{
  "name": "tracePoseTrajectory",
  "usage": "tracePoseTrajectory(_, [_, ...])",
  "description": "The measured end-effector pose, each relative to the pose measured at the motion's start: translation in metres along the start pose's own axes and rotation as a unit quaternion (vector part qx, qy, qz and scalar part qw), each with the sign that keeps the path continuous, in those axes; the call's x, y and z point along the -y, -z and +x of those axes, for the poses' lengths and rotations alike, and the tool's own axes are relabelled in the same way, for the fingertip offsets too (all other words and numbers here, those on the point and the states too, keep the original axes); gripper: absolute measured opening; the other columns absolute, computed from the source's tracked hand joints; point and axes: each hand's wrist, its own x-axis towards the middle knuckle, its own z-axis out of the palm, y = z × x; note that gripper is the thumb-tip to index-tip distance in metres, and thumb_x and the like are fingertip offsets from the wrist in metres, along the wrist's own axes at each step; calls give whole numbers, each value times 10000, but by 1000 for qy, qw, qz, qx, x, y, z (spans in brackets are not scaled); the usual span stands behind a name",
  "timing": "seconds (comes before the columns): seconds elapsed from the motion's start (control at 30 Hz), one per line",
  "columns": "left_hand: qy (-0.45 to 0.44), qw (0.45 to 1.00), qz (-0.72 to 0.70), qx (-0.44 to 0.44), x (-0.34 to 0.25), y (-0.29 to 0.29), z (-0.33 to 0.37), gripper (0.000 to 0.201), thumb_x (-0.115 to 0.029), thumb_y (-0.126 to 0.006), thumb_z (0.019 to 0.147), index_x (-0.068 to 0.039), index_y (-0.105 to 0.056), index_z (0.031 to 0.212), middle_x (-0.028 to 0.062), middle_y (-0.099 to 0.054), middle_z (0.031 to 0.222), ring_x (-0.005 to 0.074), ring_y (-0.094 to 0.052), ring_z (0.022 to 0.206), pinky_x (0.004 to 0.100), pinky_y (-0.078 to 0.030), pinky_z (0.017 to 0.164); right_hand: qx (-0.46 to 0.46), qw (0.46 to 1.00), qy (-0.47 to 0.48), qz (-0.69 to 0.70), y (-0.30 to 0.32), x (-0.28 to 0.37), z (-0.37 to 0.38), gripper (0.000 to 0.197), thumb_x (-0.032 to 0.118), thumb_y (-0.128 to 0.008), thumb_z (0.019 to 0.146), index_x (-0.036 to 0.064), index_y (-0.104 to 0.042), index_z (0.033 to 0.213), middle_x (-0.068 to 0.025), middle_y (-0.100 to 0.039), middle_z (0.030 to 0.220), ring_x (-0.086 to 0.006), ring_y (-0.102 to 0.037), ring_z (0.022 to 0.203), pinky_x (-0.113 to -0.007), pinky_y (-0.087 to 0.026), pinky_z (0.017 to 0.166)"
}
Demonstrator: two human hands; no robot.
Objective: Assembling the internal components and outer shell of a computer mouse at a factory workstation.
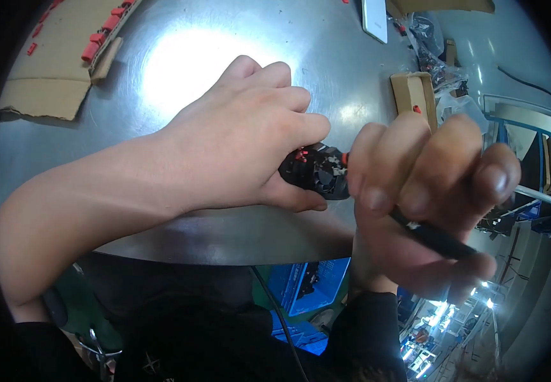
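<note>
Over the metal table, my left hand (266, 121) is closed around a black part (317, 172) with a round, fan-like face and small red spots. The thumb presses its near side and the curled fingers cover its far side. Right beside it, my right hand (425, 184) is closed, close to the camera and slightly blurred. A dark rod-like tool (438, 240) runs through its grip, between the fingers and the thumb; its kind I cannot make out. A bit of red shows between the black part and the right fingers, which hide whether the tool touches the part.
Red pieces (100, 39) line a cardboard tray (46, 95) at the far left. A small cardboard box (409, 86), clear plastic bags (444, 70) and a white flat device (374, 22) lie at the far right. Blue crates (326, 290) stand below the table's near edge (224, 262).
</note>
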Motion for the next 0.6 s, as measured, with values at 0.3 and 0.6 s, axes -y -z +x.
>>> tracePoseTrajectory(0.3, [-2, 1000, -11, -5, -1, -1, -1, 524, -475, -858, 721, -79, -647, 992, 89, -588, 995, 285, -514, 1026, 445, -369, 948, -121, 993, 1, 15, 0, 1, -9, 406, 546, -564, 1032, 181, -453, 895, 38, -406, 682, -74, -347, 503, -266, -300, 492])
tracePoseTrajectory(0.6, [-14, 999, -14, -25, 1, -1, -2, 520, -491, -852, 743, -78, -654, 989, 88, -572, 977, 293, -506, 1011, 438, -365, 943, -114, 992, -47, 39, 1, -3, -5, 476, 626, -520, 1023, 167, -444, 927, 17, -397, 686, -84, -310, 506, -279, -260, 484])
